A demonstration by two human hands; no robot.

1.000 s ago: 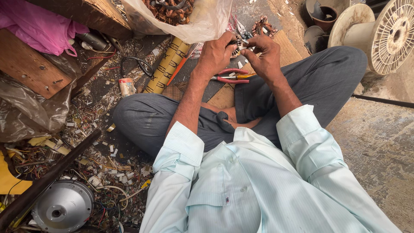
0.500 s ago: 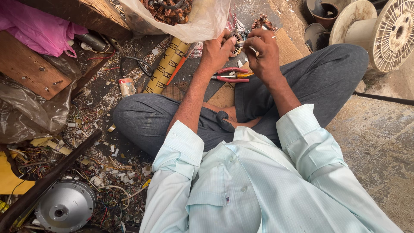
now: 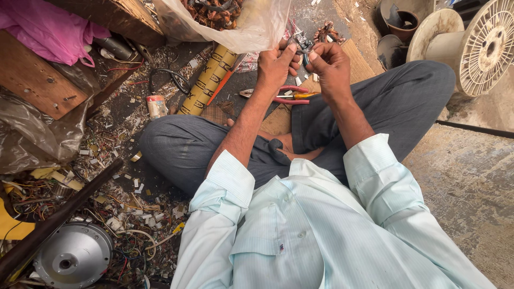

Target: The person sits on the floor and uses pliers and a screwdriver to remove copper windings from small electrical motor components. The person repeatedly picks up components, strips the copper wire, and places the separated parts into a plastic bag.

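Note:
I sit cross-legged on the floor in grey trousers and a pale shirt. My left hand [image 3: 274, 67] and my right hand [image 3: 331, 67] are raised together in front of me, both closed on a small metal part with wires [image 3: 301, 42] held between the fingertips. On the floor just below the hands lie red-handled pliers [image 3: 292, 96] and a tool with a yellow handle. A coil of copper wire [image 3: 327, 33] lies just beyond the hands.
A clear plastic bag of copper scrap [image 3: 235, 21] hangs at the top. A yellow-printed cardboard tube [image 3: 206, 80] lies left of my knee. Wire offcuts [image 3: 123, 214] litter the floor on the left. A round metal motor cover [image 3: 72, 259] sits lower left. A large empty spool [image 3: 482, 45] stands right.
Both hands stay together on the small part and have shifted slightly, the fingers reworking their grip on it. Nothing else has moved.

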